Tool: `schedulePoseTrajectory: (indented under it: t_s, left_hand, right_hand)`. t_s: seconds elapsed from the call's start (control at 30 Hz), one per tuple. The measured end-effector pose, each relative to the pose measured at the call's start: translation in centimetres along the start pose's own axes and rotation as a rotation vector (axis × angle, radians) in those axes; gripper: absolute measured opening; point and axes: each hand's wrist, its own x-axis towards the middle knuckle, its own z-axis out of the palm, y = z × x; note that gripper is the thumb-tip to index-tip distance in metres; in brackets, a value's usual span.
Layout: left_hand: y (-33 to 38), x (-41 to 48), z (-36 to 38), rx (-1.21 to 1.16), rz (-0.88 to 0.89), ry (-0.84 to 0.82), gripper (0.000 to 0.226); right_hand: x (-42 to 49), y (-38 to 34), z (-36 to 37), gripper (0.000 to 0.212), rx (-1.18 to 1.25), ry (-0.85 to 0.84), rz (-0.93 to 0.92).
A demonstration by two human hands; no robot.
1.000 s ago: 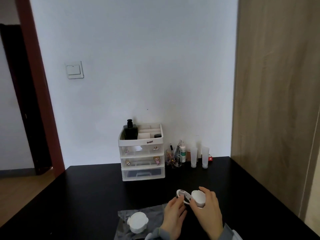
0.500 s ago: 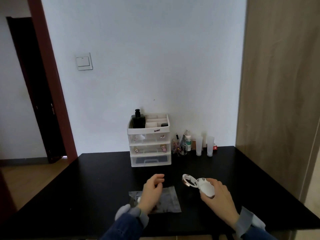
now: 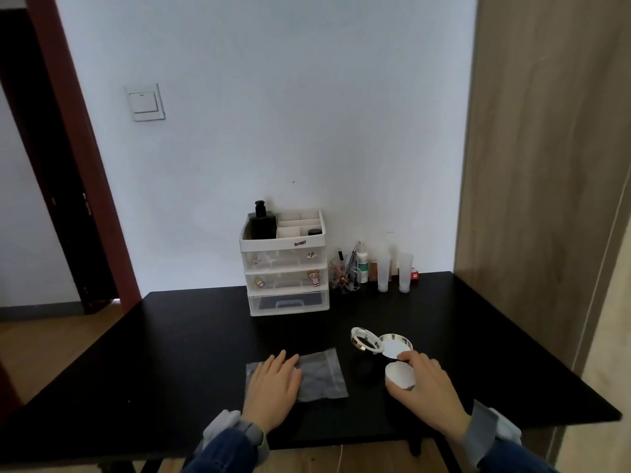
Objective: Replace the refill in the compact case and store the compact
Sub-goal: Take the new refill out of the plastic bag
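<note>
Black tabletop (image 3: 170,353), objects grouped at centre and far edge. Compact case (image 3: 380,343) lies open at about 1 o'clock from the right hand (image 3: 423,387): gold-rimmed ring part to the left, white round part to the right, hinged together. Right hand's fingers (image 3: 406,357) are curled on a white round piece, probably the refill (image 3: 400,375), held just at the near edge of the case; the hand covers part of it. Left hand (image 3: 273,380) lies flat, fingers spread and gripping nothing visible, on a clear plastic bag (image 3: 322,375) at 9 o'clock from the refill. Whether anything sits under the left palm I cannot tell.

Step in hand, as I judge it: the refill swap itself. I cannot tell if this white piece is the old one coming out or the new one going in. Next move calls for lining the round piece up with the case's well, pressing it home evenly, then shutting the lid. Storage would likely be the drawer unit (image 3: 286,268) at 12 o'clock, against the wall.

Count: one case, one white piece in hand, one bag, one drawer unit with three drawers and an open top tray, one black bottle (image 3: 262,222) in that tray, two pale tubes (image 3: 383,272) standing at its right, one small cup of tools (image 3: 345,276).
</note>
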Motion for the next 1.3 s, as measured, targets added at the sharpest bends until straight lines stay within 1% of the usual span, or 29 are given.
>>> schedulePoseTrajectory:
  t_s: [0.13, 0.27, 0.5, 0.6, 0.67, 0.73, 0.8, 0.87, 0.93, 1.0, 1.1, 1.17, 1.23, 1.3]
  left_hand:
    - [-0.2, -0.1, 0.3, 0.008, 0.015, 0.02, 0.048]
    - [-0.4, 0.1, 0.6, 0.009, 0.016, 0.03, 0.048]
    - [-0.9, 0.3, 1.0, 0.011, 0.026, 0.028, 0.047]
    - [-0.9, 0.3, 0.9, 0.005, 0.038, 0.02, 0.047]
    - [-0.9, 0.2, 0.8, 0.005, 0.044, 0.021, 0.047]
    - [-0.8, 0.1, 0.7, 0.006, 0.046, 0.023, 0.047]
    - [-0.9, 0.1, 0.7, 0.01, 0.046, 0.023, 0.048]
    - [-0.9, 0.2, 0.8, 0.004, 0.045, 0.002, 0.051]
    - [-1.0, 0.2, 0.9, 0.009, 0.042, -0.008, 0.056]
    - [-1.0, 0.3, 1.0, 0.02, 0.035, -0.006, 0.059]
    - [-1.1, 0.3, 1.0, 0.01, 0.038, -0.012, 0.059]
    - [-1.3, 0.1, 1.0, 0.011, 0.049, -0.019, 0.059]
    - [-1.3, -0.1, 1.0, 0.012, 0.051, -0.017, 0.059]
    - [-1.4, -0.3, 0.9, 0.008, 0.057, -0.013, 0.059]
  right_hand:
    - [-0.1, 0.4, 0.5, 0.061, -0.012, 0.02, 0.001]
    - [-0.1, 0.6, 0.7, 0.063, -0.038, 0.029, -0.018]
    - [-0.2, 0.4, 0.9, 0.067, -0.078, 0.037, 0.0]
    - [-0.4, -0.1, 1.0, 0.069, -0.086, 0.077, 0.013]
    - [-0.9, -0.6, 0.9, 0.073, -0.124, 0.136, 0.005]
    - [-1.5, -1.5, 0.8, 0.071, -0.168, 0.2, -0.066]
    - [-2.2, -2.7, 0.9, 0.059, -0.151, 0.205, -0.213]
    - [-3.0, -4.2, 1.1, 0.044, -0.12, 0.131, -0.381]
    - [-3.3, -5.9, 1.7, 0.035, -0.053, 0.026, -0.464]
    - [-3.1, -7.6, 2.6, 0.039, 0.042, -0.059, -0.407]
    - [-2.0, -9.7, 3.8, 0.049, 0.133, -0.102, -0.22]
    - [-1.1, -10.8, 4.3, 0.052, 0.187, -0.112, -0.13]
    - [-0.3, -11.5, 4.6, 0.056, 0.216, -0.13, -0.058]
    - [0.5, -11.9, 5.0, 0.063, 0.194, -0.159, -0.014]
